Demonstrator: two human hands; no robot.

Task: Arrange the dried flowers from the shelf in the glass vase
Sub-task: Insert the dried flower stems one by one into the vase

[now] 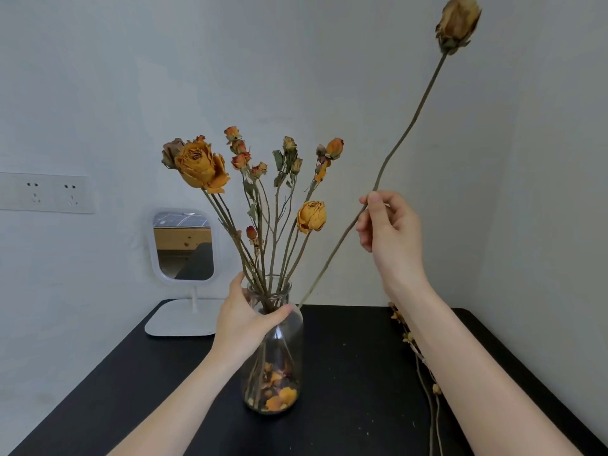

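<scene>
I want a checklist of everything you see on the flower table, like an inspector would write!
Surface: black table, a few dry crumbs on it.
Job's things: glass vase upright, holding dried flowers, loose petals at its bottom; long-stemmed dried rose held tilted, its lower end by the vase mouth, outside.
Clutter: dried sprigs lying at right.
Hands: left hand grips the vase neck; right hand pinches the long stem.
Cables: nothing seen.
Surroundings: white mirror, wall sockets, pale walls.
</scene>
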